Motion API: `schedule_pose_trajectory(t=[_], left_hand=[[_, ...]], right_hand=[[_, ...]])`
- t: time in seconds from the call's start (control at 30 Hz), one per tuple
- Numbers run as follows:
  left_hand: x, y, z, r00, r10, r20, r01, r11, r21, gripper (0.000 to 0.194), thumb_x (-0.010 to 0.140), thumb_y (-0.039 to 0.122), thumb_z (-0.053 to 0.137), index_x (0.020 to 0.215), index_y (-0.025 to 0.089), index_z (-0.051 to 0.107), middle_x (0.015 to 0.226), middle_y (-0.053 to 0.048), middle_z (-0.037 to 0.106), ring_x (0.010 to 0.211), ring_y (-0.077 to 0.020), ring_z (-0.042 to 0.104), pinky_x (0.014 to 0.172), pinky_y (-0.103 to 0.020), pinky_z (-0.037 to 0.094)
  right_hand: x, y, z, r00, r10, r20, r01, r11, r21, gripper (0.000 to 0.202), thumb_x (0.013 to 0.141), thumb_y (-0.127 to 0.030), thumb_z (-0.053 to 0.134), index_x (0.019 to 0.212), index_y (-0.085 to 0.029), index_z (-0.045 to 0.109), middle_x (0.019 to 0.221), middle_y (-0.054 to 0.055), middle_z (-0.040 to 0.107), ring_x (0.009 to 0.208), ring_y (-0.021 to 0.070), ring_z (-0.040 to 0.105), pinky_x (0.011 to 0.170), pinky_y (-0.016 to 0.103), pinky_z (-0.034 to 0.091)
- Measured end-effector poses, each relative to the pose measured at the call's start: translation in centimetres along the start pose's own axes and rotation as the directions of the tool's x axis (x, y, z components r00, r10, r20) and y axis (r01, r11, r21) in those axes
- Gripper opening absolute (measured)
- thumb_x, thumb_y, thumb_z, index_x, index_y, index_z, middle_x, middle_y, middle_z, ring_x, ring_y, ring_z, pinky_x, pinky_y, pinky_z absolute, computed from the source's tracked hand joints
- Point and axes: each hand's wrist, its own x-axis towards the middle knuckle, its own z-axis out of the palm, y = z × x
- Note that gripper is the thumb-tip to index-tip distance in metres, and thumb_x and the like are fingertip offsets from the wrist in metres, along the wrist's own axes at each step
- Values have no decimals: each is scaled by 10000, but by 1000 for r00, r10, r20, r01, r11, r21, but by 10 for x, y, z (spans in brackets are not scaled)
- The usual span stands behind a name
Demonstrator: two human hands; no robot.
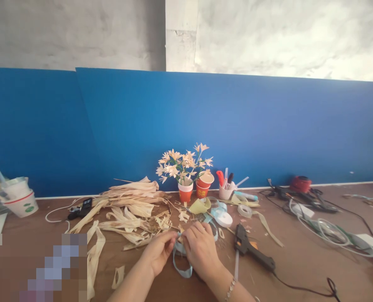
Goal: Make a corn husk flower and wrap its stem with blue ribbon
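Note:
Both hands meet low in the middle of the head view. My left hand (159, 251) pinches one end of a light blue ribbon (182, 272), its thumb and forefinger pressed together. Close against it, my right hand (201, 247) is closed with bent fingers at the same spot; what its fingertips hold is hidden behind them. The ribbon hangs in a loop below the fingers. Just behind the hands lie a white ribbon spool (224, 219) and dried husk scraps (183, 215).
Dried husks (136, 201) spread left of the hands. Pale flowers (180, 163) stand in a red paper cup (185, 193) at the back. A black glue gun (252, 248) with its cord lies right of my right hand; cables (331, 233) are farther right.

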Motion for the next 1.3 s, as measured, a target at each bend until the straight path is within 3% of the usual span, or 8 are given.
schedule_pose_trajectory(t=[0.17, 0.4, 0.53, 0.73, 0.87, 0.97, 1.13, 1.3], left_hand=[[-8, 1, 4, 999, -1, 50, -1, 999, 33, 91, 620, 93, 716, 602, 119, 631, 613, 3, 638, 619, -97, 632, 581, -157, 523], [-6, 2, 8, 961, 252, 114, -276, 902, 333, 194, 650, 307, 698, 639, 150, 583, 528, 34, 598, 514, -102, 574, 498, -187, 446], [-4, 2, 7, 923, 344, 172, -384, 842, 380, 210, 667, 346, 671, 655, 159, 577, 543, 29, 595, 541, -129, 572, 526, -226, 451], [-2, 2, 2, 904, 362, 226, -424, 826, 372, 188, 689, 333, 651, 682, 159, 582, 580, 19, 607, 569, -139, 573, 555, -243, 452], [-4, 4, 3, 909, 314, 274, -402, 836, 373, 196, 699, 338, 651, 686, 161, 569, 556, 15, 614, 537, -141, 569, 551, -249, 436], [-8, 8, 4, 918, 239, 316, -344, 875, 339, 204, 700, 334, 662, 685, 160, 557, 533, 18, 607, 516, -121, 546, 548, -232, 415], [-12, 10, 5, 919, 167, 358, -284, 909, 305, 232, 687, 343, 679, 692, 153, 546, 535, 27, 573, 507, -95, 503, 521, -209, 390], [-10, 8, 4, 916, 210, 340, -337, 865, 373, 249, 706, 377, 647, 672, 163, 524, 499, 53, 496, 465, -88, 438, 453, -204, 369]], right_hand=[[1, 1, 0, 1000, -1, -16, 1, 1000, -7, 210, 840, -119, 464, 655, -179, 544, 610, 16, 553, 651, 167, 431, 674, 307, 256], [0, 1, 1, 997, 50, -57, -47, 997, 61, 193, 842, -153, 494, 666, -180, 569, 594, 8, 564, 645, 159, 456, 675, 298, 266], [1, -2, -2, 977, 210, 25, -210, 954, 214, 164, 800, -142, 536, 656, -184, 600, 620, 5, 607, 653, 155, 500, 674, 294, 282], [8, 0, -3, 772, 448, 450, -634, 591, 498, 186, 774, -245, 542, 622, -164, 614, 611, 18, 632, 610, 150, 534, 607, 258, 366], [10, 7, -5, 635, 357, 685, -765, 165, 623, 301, 713, -422, 621, 609, -140, 609, 551, 4, 592, 479, 93, 439, 482, 216, 309], [10, 11, -12, 580, 214, 786, -803, -11, 596, 351, 670, -460, 667, 588, -122, 624, 570, 10, 590, 468, 65, 390, 465, 202, 261], [10, 11, -18, 521, 105, 847, -835, -142, 531, 283, 674, -395, 674, 631, -120, 625, 665, 30, 628, 496, 59, 416, 439, 184, 207], [8, 6, -8, 574, 293, 765, -808, 49, 587, 261, 651, -381, 686, 664, -144, 577, 589, -3, 609, 490, 79, 464, 473, 189, 314]])
